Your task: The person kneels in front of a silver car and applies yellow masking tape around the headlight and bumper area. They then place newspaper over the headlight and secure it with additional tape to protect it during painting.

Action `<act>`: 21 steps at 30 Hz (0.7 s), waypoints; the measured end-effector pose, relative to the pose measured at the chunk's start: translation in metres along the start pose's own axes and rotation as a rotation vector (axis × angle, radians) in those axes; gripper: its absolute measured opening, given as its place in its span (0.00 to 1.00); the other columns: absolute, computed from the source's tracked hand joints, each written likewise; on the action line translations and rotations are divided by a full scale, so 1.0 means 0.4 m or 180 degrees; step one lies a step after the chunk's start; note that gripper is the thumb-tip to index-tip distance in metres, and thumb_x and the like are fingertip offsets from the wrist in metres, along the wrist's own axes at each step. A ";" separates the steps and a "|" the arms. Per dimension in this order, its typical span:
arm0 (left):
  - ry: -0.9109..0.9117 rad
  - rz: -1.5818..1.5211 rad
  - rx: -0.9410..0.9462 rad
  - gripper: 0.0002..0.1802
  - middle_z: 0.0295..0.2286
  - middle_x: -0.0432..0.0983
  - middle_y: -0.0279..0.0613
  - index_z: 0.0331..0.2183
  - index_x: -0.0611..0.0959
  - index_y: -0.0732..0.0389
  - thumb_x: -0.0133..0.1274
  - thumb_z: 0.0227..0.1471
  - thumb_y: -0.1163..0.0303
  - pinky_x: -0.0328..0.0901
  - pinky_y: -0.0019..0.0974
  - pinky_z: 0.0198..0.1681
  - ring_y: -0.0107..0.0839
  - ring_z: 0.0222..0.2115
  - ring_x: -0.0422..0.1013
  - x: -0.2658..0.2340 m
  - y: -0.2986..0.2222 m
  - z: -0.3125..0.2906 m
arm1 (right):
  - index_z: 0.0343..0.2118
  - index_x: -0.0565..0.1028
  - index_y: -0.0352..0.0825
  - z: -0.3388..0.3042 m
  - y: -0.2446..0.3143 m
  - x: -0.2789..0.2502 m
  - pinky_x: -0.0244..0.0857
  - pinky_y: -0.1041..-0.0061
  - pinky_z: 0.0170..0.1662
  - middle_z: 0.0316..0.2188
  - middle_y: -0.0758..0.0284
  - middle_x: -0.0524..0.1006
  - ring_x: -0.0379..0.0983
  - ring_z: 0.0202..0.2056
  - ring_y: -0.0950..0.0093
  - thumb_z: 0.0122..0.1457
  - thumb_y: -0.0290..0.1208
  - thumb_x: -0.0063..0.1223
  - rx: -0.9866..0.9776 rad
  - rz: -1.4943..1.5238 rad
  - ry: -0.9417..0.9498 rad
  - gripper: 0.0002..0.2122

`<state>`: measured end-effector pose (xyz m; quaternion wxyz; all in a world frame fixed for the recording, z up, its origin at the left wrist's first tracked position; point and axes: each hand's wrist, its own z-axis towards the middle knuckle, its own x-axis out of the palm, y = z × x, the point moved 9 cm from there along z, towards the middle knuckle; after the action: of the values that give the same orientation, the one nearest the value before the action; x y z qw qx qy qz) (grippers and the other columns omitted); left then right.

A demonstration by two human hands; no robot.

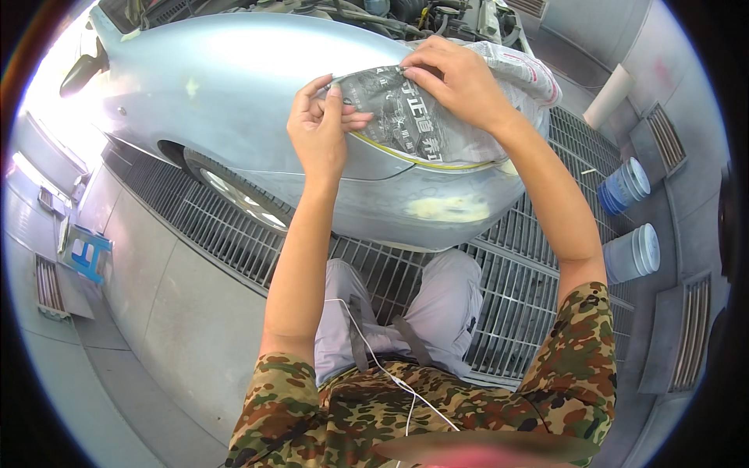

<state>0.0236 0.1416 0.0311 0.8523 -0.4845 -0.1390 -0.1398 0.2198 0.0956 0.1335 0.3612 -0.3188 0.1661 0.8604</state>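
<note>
A printed newspaper sheet (421, 125) lies over the headlight area at the front corner of a silver-blue car. Along its lower edge runs a strip of yellow masking tape (421, 161). My left hand (318, 129) pinches the sheet's left corner between thumb and forefinger, the other fingers curled loosely below. At the upper edge, above the fender line, my right hand (456, 78) pinches the paper with its thumb and fingertips. What lies under the paper is hidden.
The silver-blue fender (257, 86) and front wheel (234, 187) are on the left. A yellowish filler patch (449, 207) marks the bumper. The engine bay (406, 15) lies open behind. Metal floor grating (515, 292) runs below. Two buckets (628, 187) stand right; a blue stool (92, 253) is left.
</note>
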 end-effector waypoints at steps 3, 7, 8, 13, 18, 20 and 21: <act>0.0012 0.0021 -0.0039 0.20 0.24 0.79 0.41 0.56 0.74 0.74 0.53 0.69 0.71 0.78 0.31 0.28 0.35 0.24 0.83 0.002 -0.002 0.001 | 0.40 0.81 0.33 0.010 0.009 0.001 0.71 0.67 0.42 0.37 0.62 0.80 0.78 0.38 0.63 0.66 0.31 0.57 -0.0083 -0.0070 0.0130 0.07; 0.0004 0.0009 -0.0054 0.19 0.24 0.79 0.42 0.55 0.74 0.74 0.54 0.69 0.71 0.78 0.31 0.28 0.36 0.24 0.83 0.002 -0.003 -0.003 | 0.39 0.80 0.31 0.017 0.004 0.010 0.71 0.66 0.44 0.37 0.61 0.81 0.78 0.39 0.61 0.67 0.31 0.55 0.0018 -0.0032 0.0497 0.08; 0.0006 0.0019 -0.0061 0.19 0.24 0.79 0.42 0.55 0.74 0.74 0.54 0.69 0.71 0.78 0.31 0.28 0.36 0.24 0.83 0.003 -0.002 -0.003 | 0.39 0.81 0.33 0.021 0.006 0.009 0.72 0.64 0.44 0.36 0.61 0.81 0.79 0.39 0.60 0.66 0.33 0.56 0.0006 -0.0016 0.0491 0.08; 0.0043 0.0008 -0.0023 0.21 0.25 0.80 0.45 0.57 0.69 0.72 0.52 0.70 0.71 0.78 0.33 0.27 0.37 0.23 0.83 0.004 -0.002 -0.003 | 0.42 0.83 0.38 0.028 0.014 0.008 0.74 0.62 0.44 0.37 0.63 0.83 0.81 0.40 0.59 0.64 0.36 0.59 0.0208 0.0138 0.0343 0.10; -0.0100 -0.0243 -0.0049 0.22 0.25 0.80 0.49 0.57 0.64 0.70 0.50 0.70 0.70 0.78 0.35 0.27 0.40 0.23 0.83 0.001 0.008 -0.003 | 0.42 0.85 0.40 0.041 0.043 0.034 0.75 0.62 0.44 0.39 0.65 0.83 0.81 0.40 0.60 0.63 0.36 0.60 0.0132 -0.0281 0.0227 0.10; -0.0127 -0.0280 0.0018 0.21 0.25 0.80 0.49 0.57 0.63 0.70 0.50 0.71 0.70 0.79 0.35 0.27 0.41 0.23 0.83 -0.001 0.007 -0.003 | 0.41 0.85 0.40 0.045 0.053 0.043 0.75 0.62 0.44 0.39 0.65 0.83 0.81 0.41 0.61 0.63 0.35 0.59 0.0078 -0.0356 0.0165 0.09; -0.0120 -0.0272 0.0006 0.22 0.26 0.79 0.50 0.57 0.64 0.70 0.51 0.70 0.70 0.79 0.35 0.28 0.41 0.24 0.83 0.000 0.009 -0.003 | 0.41 0.85 0.40 0.045 0.056 0.047 0.76 0.62 0.44 0.39 0.65 0.83 0.81 0.41 0.60 0.63 0.35 0.59 0.0063 -0.0397 0.0150 0.09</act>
<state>0.0251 0.1422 0.0276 0.8432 -0.4798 -0.1758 -0.1668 0.1857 0.0995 0.1355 0.4133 -0.3451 0.1628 0.8268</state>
